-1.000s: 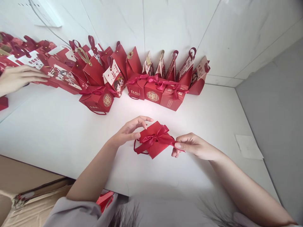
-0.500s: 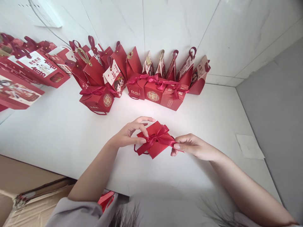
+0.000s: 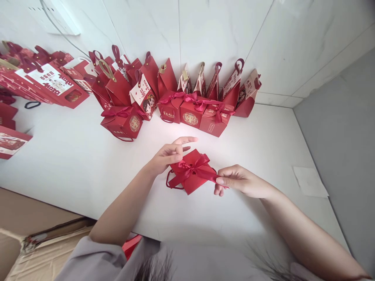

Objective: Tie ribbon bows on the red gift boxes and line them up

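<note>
A red gift box [image 3: 193, 183] stands on the white table in front of me, a glossy red ribbon bow [image 3: 193, 170] across its top. My left hand [image 3: 169, 155] pinches the bow's left loop between thumb and index finger, its other fingers stretched out over the box's far edge. On the right, my right hand [image 3: 238, 181] holds a ribbon tail between thumb and fingers, just beyond the box's side. A red cord handle [image 3: 172, 183] hangs out at the box's left.
Behind stand red boxes with ribbon bows [image 3: 191, 113] and several peaked gift boxes with strap handles [image 3: 240, 91]. More red bags [image 3: 52, 82] crowd the left. A white paper [image 3: 310, 181] lies right; a cardboard carton [image 3: 43, 234] sits lower left.
My left hand has shifted up slightly and now pinches the left loop, drawn upward. My right hand keeps its hold on the tail. At far left, a printed red box has moved left, uncovering a black band.
</note>
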Action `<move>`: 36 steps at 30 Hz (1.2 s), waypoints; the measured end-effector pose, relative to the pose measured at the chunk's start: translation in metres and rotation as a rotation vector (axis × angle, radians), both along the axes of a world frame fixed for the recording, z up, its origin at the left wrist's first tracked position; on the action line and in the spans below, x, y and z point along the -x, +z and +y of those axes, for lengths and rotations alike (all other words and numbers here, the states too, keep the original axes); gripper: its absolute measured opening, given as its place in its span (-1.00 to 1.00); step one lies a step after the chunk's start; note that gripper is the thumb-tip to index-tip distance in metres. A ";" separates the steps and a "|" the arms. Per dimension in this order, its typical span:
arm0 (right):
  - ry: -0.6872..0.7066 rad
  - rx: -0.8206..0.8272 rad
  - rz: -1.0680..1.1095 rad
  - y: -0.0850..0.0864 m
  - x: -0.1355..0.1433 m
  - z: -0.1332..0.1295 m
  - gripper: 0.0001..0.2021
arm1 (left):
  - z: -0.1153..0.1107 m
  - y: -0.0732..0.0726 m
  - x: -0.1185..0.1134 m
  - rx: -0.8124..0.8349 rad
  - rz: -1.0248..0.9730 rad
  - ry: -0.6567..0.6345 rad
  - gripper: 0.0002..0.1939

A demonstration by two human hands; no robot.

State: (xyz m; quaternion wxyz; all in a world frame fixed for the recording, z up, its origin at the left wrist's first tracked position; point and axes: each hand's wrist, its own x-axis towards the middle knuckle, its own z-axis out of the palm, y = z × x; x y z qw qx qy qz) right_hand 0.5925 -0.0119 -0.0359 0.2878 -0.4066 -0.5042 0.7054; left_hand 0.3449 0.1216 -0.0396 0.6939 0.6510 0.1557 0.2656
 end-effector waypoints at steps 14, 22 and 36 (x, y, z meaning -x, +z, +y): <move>0.029 -0.090 -0.149 0.000 0.002 0.000 -0.67 | -0.003 -0.011 0.001 -0.049 0.202 0.097 -0.55; 0.005 -0.111 -0.133 0.002 0.002 0.001 -0.65 | -0.002 -0.009 0.003 -0.024 0.175 0.057 -0.56; -0.129 -0.075 -0.166 0.007 0.018 -0.009 -0.68 | -0.009 -0.015 0.003 0.166 0.041 0.108 -0.55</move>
